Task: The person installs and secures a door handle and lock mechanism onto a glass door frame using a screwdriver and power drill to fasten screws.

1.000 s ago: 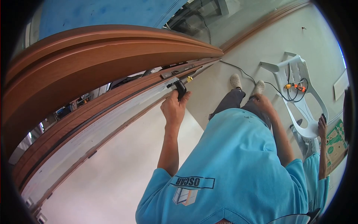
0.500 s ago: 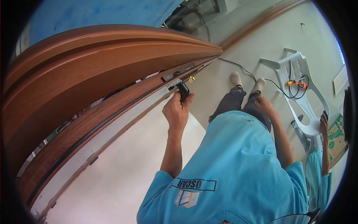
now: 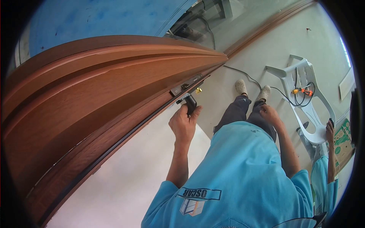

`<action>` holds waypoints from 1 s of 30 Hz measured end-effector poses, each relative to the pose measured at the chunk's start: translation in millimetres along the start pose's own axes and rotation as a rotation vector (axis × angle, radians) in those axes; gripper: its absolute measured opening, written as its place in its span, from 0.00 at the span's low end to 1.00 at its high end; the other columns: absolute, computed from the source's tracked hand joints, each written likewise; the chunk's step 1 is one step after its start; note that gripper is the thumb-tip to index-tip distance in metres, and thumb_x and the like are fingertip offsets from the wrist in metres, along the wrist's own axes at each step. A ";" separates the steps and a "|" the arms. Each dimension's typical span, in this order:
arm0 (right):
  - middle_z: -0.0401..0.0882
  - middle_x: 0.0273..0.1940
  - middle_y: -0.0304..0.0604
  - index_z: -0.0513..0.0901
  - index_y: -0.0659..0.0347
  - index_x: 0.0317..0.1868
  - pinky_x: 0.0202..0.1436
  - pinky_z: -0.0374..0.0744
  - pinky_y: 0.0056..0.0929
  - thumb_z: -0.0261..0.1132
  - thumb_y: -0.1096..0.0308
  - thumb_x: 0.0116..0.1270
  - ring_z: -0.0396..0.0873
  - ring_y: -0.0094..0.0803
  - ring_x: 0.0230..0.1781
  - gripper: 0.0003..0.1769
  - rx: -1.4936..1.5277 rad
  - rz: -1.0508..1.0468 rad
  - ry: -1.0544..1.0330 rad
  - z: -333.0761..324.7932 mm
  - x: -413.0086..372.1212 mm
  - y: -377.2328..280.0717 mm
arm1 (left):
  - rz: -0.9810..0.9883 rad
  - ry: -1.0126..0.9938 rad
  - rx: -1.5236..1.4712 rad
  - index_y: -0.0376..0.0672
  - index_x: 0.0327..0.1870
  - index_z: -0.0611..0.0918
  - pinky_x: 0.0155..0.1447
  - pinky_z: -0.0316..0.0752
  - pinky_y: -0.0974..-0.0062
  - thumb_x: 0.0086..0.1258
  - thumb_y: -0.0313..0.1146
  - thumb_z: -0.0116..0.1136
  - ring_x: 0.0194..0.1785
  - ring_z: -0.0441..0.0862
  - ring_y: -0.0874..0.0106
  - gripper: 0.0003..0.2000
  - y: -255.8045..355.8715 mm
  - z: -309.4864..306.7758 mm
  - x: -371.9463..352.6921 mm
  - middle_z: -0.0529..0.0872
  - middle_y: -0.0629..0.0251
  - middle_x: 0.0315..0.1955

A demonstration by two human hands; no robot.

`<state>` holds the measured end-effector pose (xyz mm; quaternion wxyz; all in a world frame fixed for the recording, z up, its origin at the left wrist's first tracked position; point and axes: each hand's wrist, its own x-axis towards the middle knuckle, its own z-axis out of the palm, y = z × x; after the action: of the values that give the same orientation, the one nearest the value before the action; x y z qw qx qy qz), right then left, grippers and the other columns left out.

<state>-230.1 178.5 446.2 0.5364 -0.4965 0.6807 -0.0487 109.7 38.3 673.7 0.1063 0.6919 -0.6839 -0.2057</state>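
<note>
My left hand (image 3: 184, 123) is wrapped round a black door handle (image 3: 191, 105) on the edge side of a white door (image 3: 125, 171). A brass-coloured lock part (image 3: 198, 90) sticks out just beyond the handle. Close beside it, a metal strike plate (image 3: 186, 85) is set into the brown door frame (image 3: 114, 87). The door's edge lies close along the frame; whether it touches cannot be told. Against my right thigh, my right hand (image 3: 270, 114) hangs with curled fingers, and its palm side is hidden.
A white plastic chair (image 3: 304, 70) stands at right, with an orange-and-yellow tool (image 3: 303, 91) and a black cable on it. Another person's hand (image 3: 330, 132) is at the chair's edge. A black cord (image 3: 245, 71) crosses the floor beside my shoes (image 3: 241, 87).
The white door has swung nearer the brown frame, and its pale edge face is now mostly hidden. My left hand stays on the handle; my right hand has hardly moved.
</note>
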 end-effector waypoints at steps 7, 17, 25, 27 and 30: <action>0.84 0.43 0.56 0.82 0.66 0.52 0.50 0.79 0.44 0.62 0.62 0.64 0.83 0.50 0.46 0.20 -0.030 -0.012 -0.020 1.4 9.8 1.4 | -0.027 -0.005 -0.004 0.41 0.29 0.81 0.30 0.73 0.67 0.66 0.53 0.66 0.25 0.81 0.62 0.21 1.1 -0.4 0.5 0.83 0.63 0.20; 0.84 0.44 0.55 0.81 0.64 0.54 0.51 0.79 0.44 0.62 0.62 0.65 0.83 0.50 0.46 0.20 -0.024 -0.020 -0.030 -1.8 14.9 6.0 | -0.055 -0.020 0.017 0.41 0.26 0.80 0.29 0.72 0.68 0.66 0.54 0.66 0.23 0.79 0.65 0.22 1.4 0.8 -0.1 0.82 0.64 0.19; 0.83 0.44 0.58 0.81 0.65 0.51 0.51 0.78 0.45 0.63 0.62 0.64 0.82 0.52 0.48 0.19 -0.016 0.038 -0.072 -9.0 17.7 -6.6 | -0.015 0.019 0.025 0.42 0.25 0.79 0.28 0.71 0.69 0.66 0.53 0.66 0.21 0.78 0.65 0.22 0.2 3.3 0.5 0.81 0.65 0.18; 0.83 0.46 0.59 0.81 0.66 0.50 0.53 0.78 0.47 0.61 0.62 0.64 0.81 0.54 0.49 0.18 -0.026 0.024 -0.075 -12.9 17.1 -11.9 | -0.010 0.028 0.026 0.42 0.25 0.79 0.27 0.71 0.68 0.66 0.53 0.66 0.21 0.78 0.65 0.22 -1.7 5.1 0.6 0.81 0.65 0.17; 0.83 0.47 0.60 0.81 0.66 0.50 0.55 0.77 0.48 0.60 0.63 0.65 0.81 0.55 0.51 0.18 -0.023 0.006 -0.097 -17.6 18.2 -16.6 | 0.004 0.061 0.020 0.42 0.25 0.79 0.27 0.72 0.68 0.66 0.53 0.67 0.21 0.79 0.65 0.22 -2.6 7.4 -0.1 0.81 0.65 0.17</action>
<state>-232.2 148.7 451.1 0.5633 -0.5024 0.6558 -0.0154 108.9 39.4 665.9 0.1204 0.6976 -0.6836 -0.1775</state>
